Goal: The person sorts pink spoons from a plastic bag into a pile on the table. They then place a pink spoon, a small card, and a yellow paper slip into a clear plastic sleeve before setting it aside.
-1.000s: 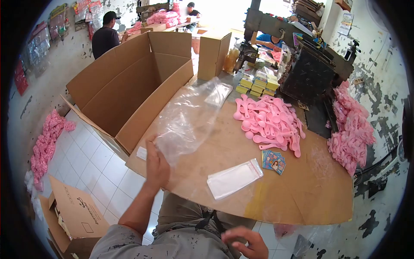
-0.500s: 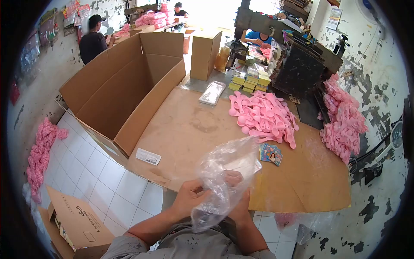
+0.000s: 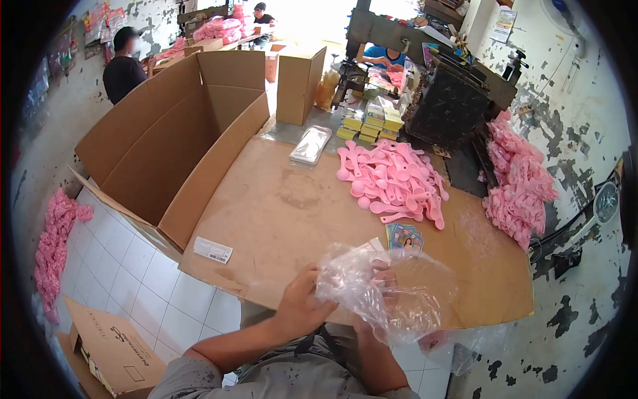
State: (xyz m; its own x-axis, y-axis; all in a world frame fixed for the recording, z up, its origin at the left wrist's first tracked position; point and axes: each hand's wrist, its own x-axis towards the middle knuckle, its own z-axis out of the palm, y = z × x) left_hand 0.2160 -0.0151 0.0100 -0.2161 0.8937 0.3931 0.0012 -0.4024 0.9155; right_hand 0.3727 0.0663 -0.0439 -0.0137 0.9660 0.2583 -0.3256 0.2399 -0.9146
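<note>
My left hand is closed on the left side of a clear plastic bag at the table's front edge. Behind the crumpled film, my right hand is partly covered, its fingers curled round the bag. A white flat stack shows just beyond the bag. Colourful cards lie fanned to the right of that stack. Pink plastic spoons form a pile behind the cards. A clear-wrapped pack rests farther back, and a white label is on the left part of the table.
A large open carton stands left of the cardboard-covered table. Stacks of yellow boxes and a dark machine are at the back. Pink bundles hang at the right. Several people are farther off.
The bag has swung from upright over my hands to spread out on the right. My left hand has moved slightly up beside it, and the camera view has shifted a little.
</note>
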